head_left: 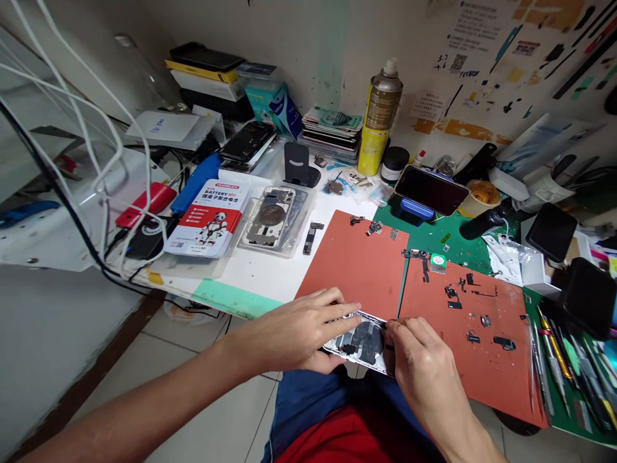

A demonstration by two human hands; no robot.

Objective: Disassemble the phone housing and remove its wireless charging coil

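An opened phone housing [362, 341] with dark parts inside lies at the near edge of the bench, half on a red mat [359, 260]. My left hand [301, 331] grips its left end, fingers laid across the top edge. My right hand [417, 360] holds the right end with fingertips pinched at the upper right corner of the housing; what they pinch is too small to make out. A second red mat [482, 350] to the right carries several small black parts and screws.
Further back lie another bare phone frame [270, 217] in a clear tray, a red and white battery box [209, 218], a spray can [380, 116], a propped phone [431, 190] and a tape roll [482, 193]. Tweezers and tools [573, 370] lie at the right. White cables [96, 128] hang at the left.
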